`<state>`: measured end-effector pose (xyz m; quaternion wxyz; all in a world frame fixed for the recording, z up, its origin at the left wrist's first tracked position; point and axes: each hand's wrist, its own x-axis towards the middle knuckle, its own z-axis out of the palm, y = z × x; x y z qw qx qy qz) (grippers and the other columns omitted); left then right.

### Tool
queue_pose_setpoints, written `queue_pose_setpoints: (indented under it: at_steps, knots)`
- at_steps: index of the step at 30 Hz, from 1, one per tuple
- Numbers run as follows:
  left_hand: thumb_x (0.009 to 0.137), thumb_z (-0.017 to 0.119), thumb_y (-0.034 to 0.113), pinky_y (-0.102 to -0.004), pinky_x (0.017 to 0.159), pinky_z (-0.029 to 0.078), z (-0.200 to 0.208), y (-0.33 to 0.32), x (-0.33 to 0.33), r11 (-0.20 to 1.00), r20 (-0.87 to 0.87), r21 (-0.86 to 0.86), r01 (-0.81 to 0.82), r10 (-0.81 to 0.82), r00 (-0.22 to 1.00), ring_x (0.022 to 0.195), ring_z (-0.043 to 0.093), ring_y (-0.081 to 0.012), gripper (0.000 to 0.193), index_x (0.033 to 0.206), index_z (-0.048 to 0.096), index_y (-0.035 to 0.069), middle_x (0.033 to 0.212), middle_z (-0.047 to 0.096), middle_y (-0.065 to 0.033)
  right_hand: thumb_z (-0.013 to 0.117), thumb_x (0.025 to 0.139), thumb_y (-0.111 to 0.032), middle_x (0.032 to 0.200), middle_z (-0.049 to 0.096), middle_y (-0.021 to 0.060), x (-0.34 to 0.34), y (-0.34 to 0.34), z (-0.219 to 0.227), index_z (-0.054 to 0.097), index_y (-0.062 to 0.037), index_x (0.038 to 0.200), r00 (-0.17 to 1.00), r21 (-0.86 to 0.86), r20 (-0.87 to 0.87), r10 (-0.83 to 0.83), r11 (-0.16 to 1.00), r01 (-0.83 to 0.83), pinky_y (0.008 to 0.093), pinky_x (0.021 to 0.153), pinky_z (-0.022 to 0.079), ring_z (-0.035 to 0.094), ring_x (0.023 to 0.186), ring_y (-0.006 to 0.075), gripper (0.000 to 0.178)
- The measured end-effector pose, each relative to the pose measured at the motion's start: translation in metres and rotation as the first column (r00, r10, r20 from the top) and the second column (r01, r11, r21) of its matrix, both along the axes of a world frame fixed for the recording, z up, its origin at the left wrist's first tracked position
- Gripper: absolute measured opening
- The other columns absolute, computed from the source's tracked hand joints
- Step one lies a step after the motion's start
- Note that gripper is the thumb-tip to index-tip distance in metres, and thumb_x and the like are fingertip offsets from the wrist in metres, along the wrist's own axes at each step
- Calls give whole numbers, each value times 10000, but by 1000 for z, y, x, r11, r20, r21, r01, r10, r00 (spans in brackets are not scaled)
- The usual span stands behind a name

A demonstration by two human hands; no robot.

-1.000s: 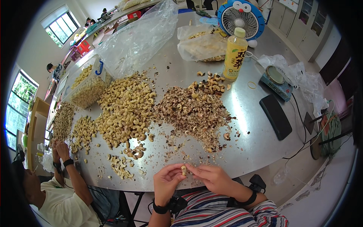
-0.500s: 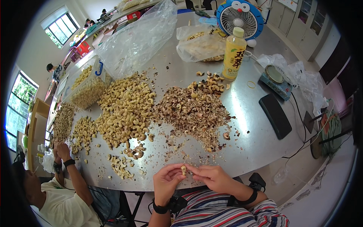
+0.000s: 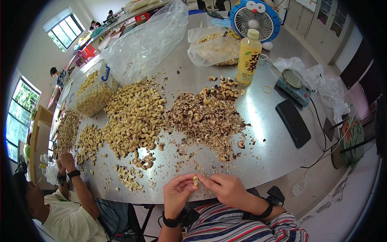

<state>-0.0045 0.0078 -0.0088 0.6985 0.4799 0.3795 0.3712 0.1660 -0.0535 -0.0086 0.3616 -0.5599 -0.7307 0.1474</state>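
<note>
At the table's near edge, my left hand (image 3: 177,194) pinches a pale cashew nut (image 3: 196,181) upright between thumb and fingertips. My right hand (image 3: 229,189) is closed against the nut's right side, with its fingertips touching it; its thumb is mostly hidden. Ahead of my hands lies a heap of brown skin flakes (image 3: 203,121). To its left spreads a large pile of cashews (image 3: 133,117). A smaller group of cashews (image 3: 129,177) rests nearer the edge, left of my left hand.
A co-worker (image 3: 66,201) sits at the left beside more nuts. Behind the piles stand a clear tub (image 3: 94,94), a plastic bag of nuts (image 3: 215,48), a yellow bottle (image 3: 249,58) and a blue fan (image 3: 256,20). A black phone (image 3: 293,123) and a scale (image 3: 293,86) lie right.
My right hand has shifted slightly and its fingers have curled more at the cashew nut. My left hand keeps its pinch in nearly the same place.
</note>
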Motion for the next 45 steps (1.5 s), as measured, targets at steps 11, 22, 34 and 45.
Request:
queue_pose_setpoints:
  at_steps: [11, 22, 34, 45]
  knots:
    - [725, 649, -88, -233, 767, 499, -1, -2, 0, 999, 55, -53, -8, 11, 998, 862, 595, -152, 346, 1056, 549, -86, 982, 601, -127, 546, 823, -67, 696, 492, 114, 0, -1, -2, 470, -119, 1264, 904, -173, -423, 64, 974, -150, 327, 570, 445, 521, 601, 275, 450]
    - [725, 639, -103, -243, 773, 505, -2, -3, 0, 999, 62, -36, -6, 8, 998, 872, 599, -162, 344, 1055, 545, -88, 984, 600, -130, 542, 806, 34, 796, 598, 125, 6, -1, 4, 445, -128, 1286, 808, -349, -588, 26, 894, -283, 242, 661, 460, 573, 663, 166, 515]
    - [716, 653, -82, -230, 762, 499, -2, -3, 0, 999, 36, -47, -19, 20, 999, 869, 604, -157, 349, 1049, 547, -78, 959, 617, -124, 575, 737, 38, 710, 525, 86, 0, -3, -2, 494, -120, 1249, 969, -129, -245, 45, 989, -78, 301, 560, 460, 539, 601, 235, 541]
    - [727, 652, -67, -238, 764, 501, -4, -3, 0, 998, 28, -61, -16, 18, 999, 856, 614, -165, 344, 1053, 542, -90, 949, 623, -135, 546, 708, -16, 686, 493, 55, -1, -2, 1, 538, -104, 1203, 996, 51, 86, -36, 998, 31, 312, 508, 431, 509, 576, 208, 504]
